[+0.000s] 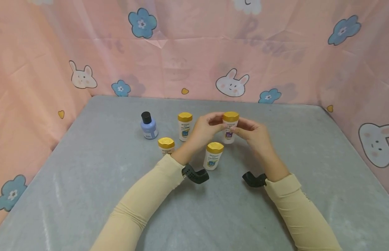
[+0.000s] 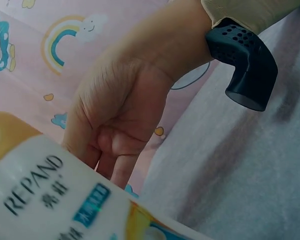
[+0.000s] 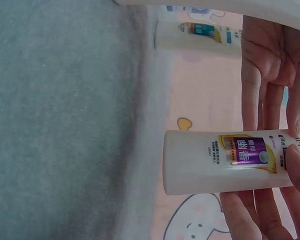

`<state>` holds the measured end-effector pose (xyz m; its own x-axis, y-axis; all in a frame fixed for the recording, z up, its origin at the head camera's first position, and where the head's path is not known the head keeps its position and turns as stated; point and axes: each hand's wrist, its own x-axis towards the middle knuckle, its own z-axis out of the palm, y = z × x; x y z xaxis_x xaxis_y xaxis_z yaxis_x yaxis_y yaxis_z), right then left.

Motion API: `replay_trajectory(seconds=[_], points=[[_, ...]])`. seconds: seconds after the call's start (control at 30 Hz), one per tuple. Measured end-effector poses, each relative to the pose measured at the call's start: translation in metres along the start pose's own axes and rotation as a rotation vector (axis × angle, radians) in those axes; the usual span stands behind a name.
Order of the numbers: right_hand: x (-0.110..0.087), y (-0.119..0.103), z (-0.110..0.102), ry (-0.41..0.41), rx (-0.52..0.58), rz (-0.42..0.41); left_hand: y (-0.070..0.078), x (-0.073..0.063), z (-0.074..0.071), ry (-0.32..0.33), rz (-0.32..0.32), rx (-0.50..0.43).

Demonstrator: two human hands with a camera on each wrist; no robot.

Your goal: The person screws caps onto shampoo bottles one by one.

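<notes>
A white bottle (image 1: 228, 138) with a gold cap and purple label stands upright between both hands. My left hand (image 1: 206, 129) holds it from the left, thumb on its front and fingers behind. On the other side my right hand (image 1: 258, 138) grips it the same way, thumb just under the cap. In the right wrist view this bottle (image 3: 195, 162) lies sideways across the picture, its purple label facing the camera. A similar bottle with a blue label (image 1: 212, 161) stands nearer, in front of the left hand. The left wrist view shows a bottle close up, hiding part of the left fingers.
Two more white bottles with gold caps, one behind (image 1: 185, 127) and one partly hidden by the left forearm (image 1: 166, 144), stand to the left. Farther left is a blue-purple bottle (image 1: 149, 128) with a black cap. A pink printed curtain (image 1: 182, 52) hangs behind the grey table (image 1: 72, 195).
</notes>
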<state>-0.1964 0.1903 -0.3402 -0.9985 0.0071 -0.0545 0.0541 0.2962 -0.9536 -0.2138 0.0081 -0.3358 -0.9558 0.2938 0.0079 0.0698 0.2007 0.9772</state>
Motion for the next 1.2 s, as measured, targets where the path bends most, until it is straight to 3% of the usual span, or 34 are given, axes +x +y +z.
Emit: replay_trajectory(seconds=[0.9, 1.03, 1.2], points=[[0.011, 0.009, 0.003, -0.082, -0.006, 0.101, -0.019, 0.009, 0.002, 0.021, -0.04, 0.028], [0.012, 0.01, -0.001, -0.115, -0.023, 0.097, -0.012, 0.004, 0.001, 0.028, -0.033, 0.038], [0.01, 0.01, -0.009, -0.171, -0.081, 0.082, 0.01, -0.013, -0.006, 0.057, 0.012, 0.015]])
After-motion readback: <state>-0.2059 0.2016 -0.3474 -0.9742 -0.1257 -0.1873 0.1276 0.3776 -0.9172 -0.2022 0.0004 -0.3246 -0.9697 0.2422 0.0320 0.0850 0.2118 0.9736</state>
